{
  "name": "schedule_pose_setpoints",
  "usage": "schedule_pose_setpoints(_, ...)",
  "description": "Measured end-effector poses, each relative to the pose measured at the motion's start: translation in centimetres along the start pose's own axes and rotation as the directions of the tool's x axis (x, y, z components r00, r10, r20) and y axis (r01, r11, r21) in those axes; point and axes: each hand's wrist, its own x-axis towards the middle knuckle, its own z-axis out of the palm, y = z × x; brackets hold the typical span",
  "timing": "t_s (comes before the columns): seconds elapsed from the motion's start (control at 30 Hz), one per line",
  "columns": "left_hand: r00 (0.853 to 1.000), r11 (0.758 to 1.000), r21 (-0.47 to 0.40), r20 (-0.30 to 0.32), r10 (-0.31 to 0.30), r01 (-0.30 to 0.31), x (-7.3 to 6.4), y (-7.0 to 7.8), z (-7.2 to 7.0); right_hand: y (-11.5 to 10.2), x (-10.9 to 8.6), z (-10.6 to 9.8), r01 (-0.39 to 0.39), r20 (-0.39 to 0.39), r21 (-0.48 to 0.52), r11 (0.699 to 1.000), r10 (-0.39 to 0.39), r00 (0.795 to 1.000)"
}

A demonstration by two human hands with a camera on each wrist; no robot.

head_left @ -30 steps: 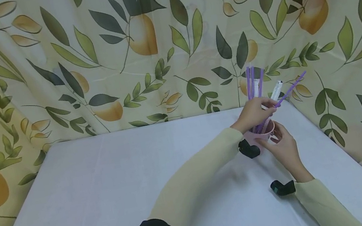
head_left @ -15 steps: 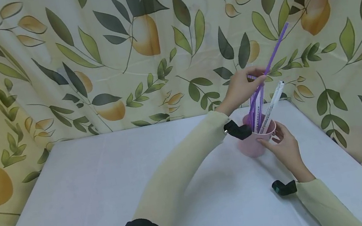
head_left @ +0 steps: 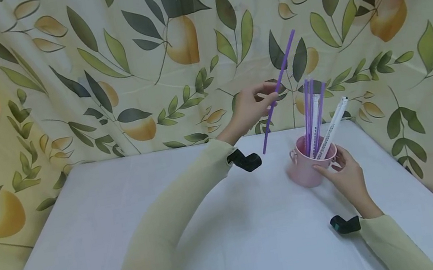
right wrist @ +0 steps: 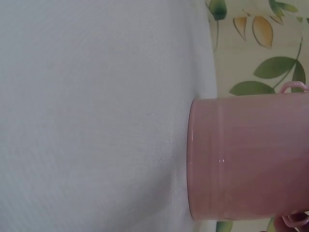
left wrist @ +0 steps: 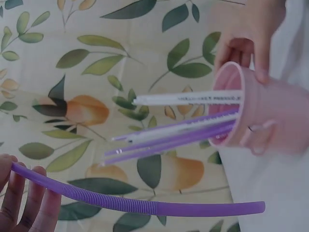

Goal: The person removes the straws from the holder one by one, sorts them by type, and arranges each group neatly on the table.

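A purple bendy straw, pinched by the fingers of my left hand, slants in the air left of a small pink bucket. In the left wrist view the ribbed section of the straw shows beyond the fingertips. The bucket stands upright on the table, and my right hand grips its right side near the rim. Inside it lean several purple straws and white sticks with print. The right wrist view shows the bucket's wall; the right hand is mostly out of that frame.
A white-covered table spreads under both arms. Behind it hangs a curtain printed with leaves and fruit. Black devices sit at both wrists.
My left hand drew the purple straw up out of the bucket, then moved it left, clear of the rim. My right hand stays on the bucket.
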Motion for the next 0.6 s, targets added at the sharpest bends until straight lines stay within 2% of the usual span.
schedule_pose_setpoints(0.07, 1.000, 1.000, 0.003, -0.005, -0.005, 0.005, -0.7, -0.5, -1.0, 0.9, 0.4, 0.3, 0.005, -0.006, -0.005, 1.000, -0.005, 1.000)
schedule_pose_setpoints(0.2, 1.000, 1.000, -0.001, -0.012, 0.001, -0.001, -2.5, -1.5, -3.2, 4.2, 1.8, 1.2, 0.026, -0.033, -0.057, 0.998, -0.027, 0.999)
schedule_pose_setpoints(0.37, 0.998, 0.999, 0.036, -0.040, -0.037, 0.039, -5.0, -2.4, -6.0, 5.0, 2.1, 1.5, 0.017, -0.043, -0.057, 0.998, -0.019, 0.999)
schedule_pose_setpoints(0.6, 0.992, 0.988, 0.117, -0.093, -0.089, 0.099, -8.2, -4.0, -9.7, 4.8, 2.0, 1.3, 0.010, -0.045, -0.063, 0.998, -0.013, 0.999)
